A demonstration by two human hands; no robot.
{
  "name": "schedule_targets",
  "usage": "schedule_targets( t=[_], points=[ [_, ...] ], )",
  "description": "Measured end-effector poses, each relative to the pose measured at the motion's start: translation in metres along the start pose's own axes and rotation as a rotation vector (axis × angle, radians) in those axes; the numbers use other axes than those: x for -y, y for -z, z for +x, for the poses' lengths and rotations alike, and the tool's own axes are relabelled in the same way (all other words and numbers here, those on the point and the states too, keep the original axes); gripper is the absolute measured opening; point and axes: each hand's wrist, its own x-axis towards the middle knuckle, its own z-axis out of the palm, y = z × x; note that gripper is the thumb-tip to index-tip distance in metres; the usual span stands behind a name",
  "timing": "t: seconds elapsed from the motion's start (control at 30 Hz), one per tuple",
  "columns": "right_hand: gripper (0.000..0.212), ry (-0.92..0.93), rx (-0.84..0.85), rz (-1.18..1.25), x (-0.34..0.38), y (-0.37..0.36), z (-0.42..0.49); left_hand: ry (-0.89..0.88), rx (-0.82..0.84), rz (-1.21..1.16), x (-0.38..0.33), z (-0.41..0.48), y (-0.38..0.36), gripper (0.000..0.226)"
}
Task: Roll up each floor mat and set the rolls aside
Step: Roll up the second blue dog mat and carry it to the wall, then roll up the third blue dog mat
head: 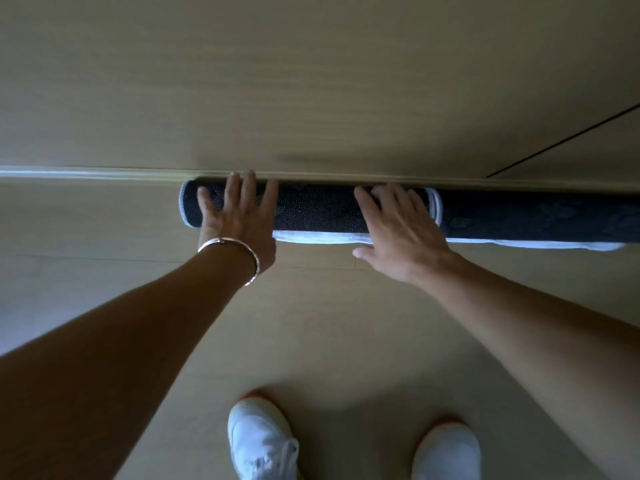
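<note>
Against the skirting board (86,174) at the foot of the wall (311,81), a dark rolled mat (318,211) lies lengthwise on the pale wooden floor (329,323), its dotted backing outward and a white edge (322,237) showing along its near underside. Its right end, trimmed in white stitching, meets a second roll (536,216) of the same dark colour, which lies in line with it and runs out of view to the right. Left hand (239,220): laid flat over the mat near its left end, fingers (251,188) straight and spread, tips reaching the skirting board. Right hand (401,233): laid flat over the mat's right end, straight-fingered, thumb down toward the floor. Neither hand curls around the roll. A metal bangle (225,240) circles the left wrist. Two white shoes (259,441) stand on the floor at the lower edge.
</note>
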Motion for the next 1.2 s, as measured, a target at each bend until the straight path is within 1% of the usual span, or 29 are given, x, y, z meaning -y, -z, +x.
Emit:
schedule_targets(
  t=[0.1, 0.17, 0.23, 0.3, 0.33, 0.4, 0.47, 0.53, 0.6, 0.7, 0.87, 0.93, 1.03, 1.1, 1.2],
  points=[
    [0.049, 0.023, 0.082, 0.093, 0.011, 0.052, -0.049, -0.161, 0.059, -0.035, -0.006, -0.047, 0.054, 0.051],
    [0.034, 0.023, 0.236, 0.139, 0.017, 0.081, -0.076, -0.293, 0.196, -0.091, -0.009, -0.074, 0.088, 0.036],
    [0.031, 0.033, 0.375, 0.191, 0.017, 0.132, -0.104, -0.359, 0.334, -0.232, 0.003, -0.103, 0.149, 0.025],
    [0.037, 0.043, 0.429, 0.216, 0.015, 0.191, -0.133, -0.417, 0.329, -0.255, 0.016, -0.125, 0.211, 0.017],
    [0.038, 0.053, 0.436, 0.211, 0.015, 0.222, -0.148, -0.417, 0.293, -0.267, 0.025, -0.136, 0.24, 0.015],
    [0.036, 0.08, 0.446, 0.2, 0.015, 0.286, -0.179, -0.338, 0.234, -0.365, 0.041, -0.166, 0.296, 0.011],
    [0.034, 0.094, 0.455, 0.2, 0.018, 0.353, -0.215, -0.261, 0.187, -0.488, 0.053, -0.202, 0.347, 0.019],
    [0.032, 0.106, 0.467, 0.166, 0.023, 0.415, -0.252, -0.206, 0.187, -0.584, 0.062, -0.245, 0.397, 0.024],
    [0.03, 0.118, 0.437, 0.126, 0.031, 0.47, -0.287, -0.203, 0.161, -0.602, 0.07, -0.29, 0.447, 0.02],
    [0.03, 0.186, 0.357, 0.07, 0.042, 0.546, -0.33, -0.192, 0.102, -0.58, 0.085, -0.346, 0.515, 0.014],
    [0.035, 0.221, 0.177, 0.126, 0.053, 0.653, -0.393, -0.1, -0.047, -0.579, 0.111, -0.426, 0.611, 0.011],
    [0.037, 0.247, 0.107, 0.14, 0.057, 0.683, -0.416, -0.089, -0.125, -0.587, 0.118, -0.454, 0.639, 0.01],
    [0.038, 0.295, 0.02, 0.125, 0.062, 0.725, -0.446, -0.054, -0.259, -0.615, 0.13, -0.491, 0.673, 0.015],
    [0.039, 0.331, -0.035, 0.105, 0.068, 0.747, -0.463, -0.012, -0.35, -0.619, 0.138, -0.513, 0.689, 0.017],
    [0.039, 0.399, -0.103, 0.08, 0.081, 0.772, -0.48, 0.066, -0.443, -0.603, 0.151, -0.542, 0.708, 0.019]
  ],
)
